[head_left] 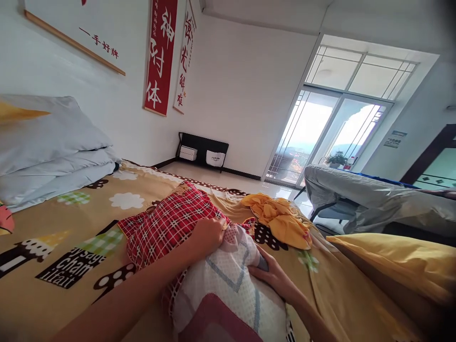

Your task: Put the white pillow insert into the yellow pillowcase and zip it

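A red plaid pillowcase (171, 221) lies bunched on the bed in front of me. Partly against it and nearer to me is a plump pillow (231, 285) with a white, grey and maroon pattern. My left hand (208, 237) is closed in a fist on the gathered plaid cloth where it meets the pillow. On the pillow's right side, my right hand (270, 275) grips the patterned fabric by a grey-blue patch, with its fingers partly hidden. How far the pillow sits inside the plaid case cannot be made out.
Under everything spreads a tan printed bedsheet (128, 199). Crumpled yellow cloth (280, 218) lies beyond my right hand, and a yellow cushion-like item (402, 256) is at the right. Stacked grey-white pillows (53, 137) stand at the left. Farther off are a covered table (356, 190) and a black bench (201, 145).
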`<action>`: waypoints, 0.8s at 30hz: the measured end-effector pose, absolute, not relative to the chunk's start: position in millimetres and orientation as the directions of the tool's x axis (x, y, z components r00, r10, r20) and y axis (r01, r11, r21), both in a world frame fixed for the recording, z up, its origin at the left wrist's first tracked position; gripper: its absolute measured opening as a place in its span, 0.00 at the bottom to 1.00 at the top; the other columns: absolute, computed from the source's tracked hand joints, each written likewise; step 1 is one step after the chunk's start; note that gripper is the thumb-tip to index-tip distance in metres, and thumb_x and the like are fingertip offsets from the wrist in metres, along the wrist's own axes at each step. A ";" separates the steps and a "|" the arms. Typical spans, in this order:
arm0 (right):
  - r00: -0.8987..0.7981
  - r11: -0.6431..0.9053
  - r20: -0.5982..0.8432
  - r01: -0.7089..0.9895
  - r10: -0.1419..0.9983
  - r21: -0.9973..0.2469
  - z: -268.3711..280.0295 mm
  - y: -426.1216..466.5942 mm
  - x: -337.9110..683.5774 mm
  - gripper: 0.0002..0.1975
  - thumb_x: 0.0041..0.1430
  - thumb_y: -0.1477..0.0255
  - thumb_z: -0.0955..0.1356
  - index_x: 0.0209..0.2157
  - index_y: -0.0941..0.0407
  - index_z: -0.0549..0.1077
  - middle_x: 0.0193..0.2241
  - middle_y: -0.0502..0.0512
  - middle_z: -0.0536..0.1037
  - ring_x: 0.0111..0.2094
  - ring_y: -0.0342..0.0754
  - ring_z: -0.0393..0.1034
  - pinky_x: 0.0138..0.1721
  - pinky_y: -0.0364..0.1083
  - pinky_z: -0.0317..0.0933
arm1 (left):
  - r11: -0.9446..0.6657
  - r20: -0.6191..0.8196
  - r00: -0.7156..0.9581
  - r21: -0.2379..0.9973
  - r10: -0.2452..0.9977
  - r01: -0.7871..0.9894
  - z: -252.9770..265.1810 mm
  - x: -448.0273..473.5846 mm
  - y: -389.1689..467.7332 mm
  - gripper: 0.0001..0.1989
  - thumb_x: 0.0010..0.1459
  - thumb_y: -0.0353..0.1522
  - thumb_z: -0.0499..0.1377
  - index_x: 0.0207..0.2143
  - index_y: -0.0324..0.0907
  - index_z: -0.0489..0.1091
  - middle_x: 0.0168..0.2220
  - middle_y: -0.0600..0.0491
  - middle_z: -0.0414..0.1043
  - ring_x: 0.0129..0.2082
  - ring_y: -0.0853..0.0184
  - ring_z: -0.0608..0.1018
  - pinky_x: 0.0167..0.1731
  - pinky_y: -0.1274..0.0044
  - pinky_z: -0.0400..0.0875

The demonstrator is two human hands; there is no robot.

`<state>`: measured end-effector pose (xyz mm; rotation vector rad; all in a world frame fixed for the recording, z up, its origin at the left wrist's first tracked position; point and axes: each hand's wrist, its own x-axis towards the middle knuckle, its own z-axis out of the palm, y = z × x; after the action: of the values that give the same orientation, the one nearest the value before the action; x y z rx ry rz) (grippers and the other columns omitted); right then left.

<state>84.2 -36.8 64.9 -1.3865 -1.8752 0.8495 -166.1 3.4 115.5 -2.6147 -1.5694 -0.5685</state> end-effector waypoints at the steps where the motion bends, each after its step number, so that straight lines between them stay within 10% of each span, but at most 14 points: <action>1: -0.227 0.257 0.159 0.512 0.961 -0.820 61.0 -36.9 72.8 0.39 0.48 0.55 0.71 0.60 0.56 0.64 0.57 0.59 0.68 0.58 0.58 0.61 0.60 0.55 0.52 | -0.493 0.327 0.428 0.148 0.842 0.857 118.6 -164.7 3.5 0.15 0.64 0.34 0.46 0.40 0.40 0.70 0.34 0.45 0.76 0.36 0.59 0.78 0.36 0.72 0.69; 11: -0.389 0.449 0.227 0.728 0.893 -0.518 82.2 -8.5 -7.8 0.11 0.46 0.75 0.68 0.35 0.60 0.75 0.34 0.55 0.78 0.35 0.48 0.69 0.38 0.42 0.59 | -0.472 0.354 0.404 0.133 0.844 0.871 133.8 -158.4 -0.4 0.14 0.63 0.34 0.46 0.39 0.39 0.70 0.35 0.44 0.76 0.37 0.59 0.78 0.37 0.71 0.68; 16: -0.357 0.438 0.255 0.752 0.899 -0.492 76.6 -4.2 17.5 0.24 0.49 0.69 0.68 0.51 0.54 0.72 0.48 0.58 0.75 0.49 0.54 0.68 0.49 0.48 0.59 | -0.433 0.325 0.367 0.159 0.872 0.887 110.1 -176.0 2.1 0.14 0.64 0.35 0.46 0.43 0.40 0.69 0.35 0.46 0.77 0.37 0.59 0.79 0.37 0.72 0.70; 24: 0.169 -0.013 0.100 0.566 0.980 -0.824 5.0 -44.1 136.6 0.49 0.43 0.41 0.65 0.61 0.57 0.63 0.53 0.69 0.71 0.51 0.64 0.69 0.48 0.59 0.64 | -0.338 0.123 0.328 0.073 0.937 0.938 84.8 -195.3 -5.2 0.16 0.59 0.31 0.48 0.43 0.35 0.71 0.39 0.39 0.76 0.41 0.55 0.79 0.38 0.68 0.72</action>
<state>136.6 -44.1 5.0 -1.6788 -1.4921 0.6815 -195.3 -5.2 84.8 -2.5508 -1.8011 -0.2239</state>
